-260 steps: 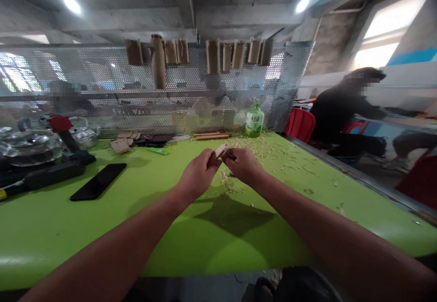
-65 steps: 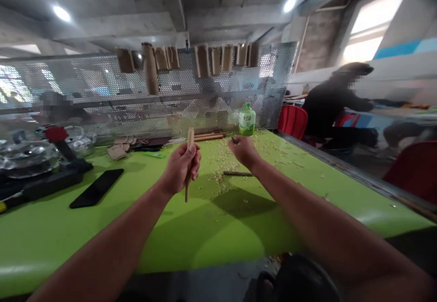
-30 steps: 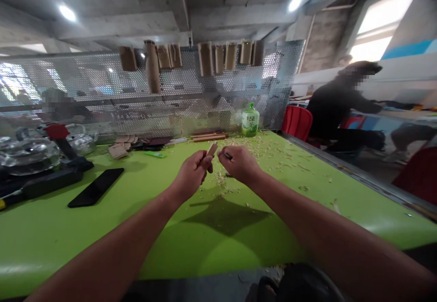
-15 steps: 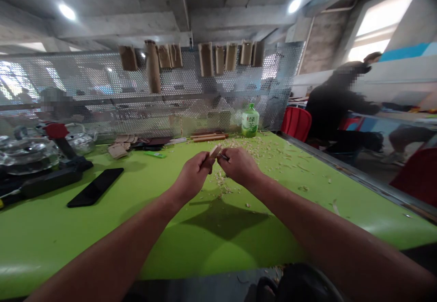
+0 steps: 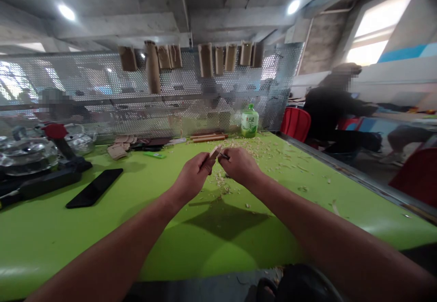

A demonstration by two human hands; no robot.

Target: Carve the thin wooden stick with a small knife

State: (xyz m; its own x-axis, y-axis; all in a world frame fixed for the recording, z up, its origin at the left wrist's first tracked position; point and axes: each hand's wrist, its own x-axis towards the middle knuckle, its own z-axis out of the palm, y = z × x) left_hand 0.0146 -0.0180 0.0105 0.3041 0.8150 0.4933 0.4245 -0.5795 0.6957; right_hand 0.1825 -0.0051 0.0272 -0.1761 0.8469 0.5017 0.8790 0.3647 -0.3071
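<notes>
My left hand (image 5: 195,170) is closed round a small pale piece of wood (image 5: 215,152), whose end sticks up past the thumb. Close beside it, my right hand (image 5: 241,164) grips a carving knife (image 5: 224,155); only a bit of its metal shows, at the wood's end, and the handle is hidden in the fist. Both hands are held above the green tabletop (image 5: 164,247). Pale wood shavings (image 5: 223,186) lie beneath and beyond them.
A black phone (image 5: 94,188) lies at left, near glass teapots (image 5: 27,154) and a black stand. Wood pieces (image 5: 121,146), wooden strips (image 5: 208,137) and a green tea bottle (image 5: 249,122) line the back, before a perforated metal screen (image 5: 184,106). A person (image 5: 327,104) sits at right.
My hands stay nearly in place, with only a slight shift of the wood and knife against each other. The person at the right has leaned a little.
</notes>
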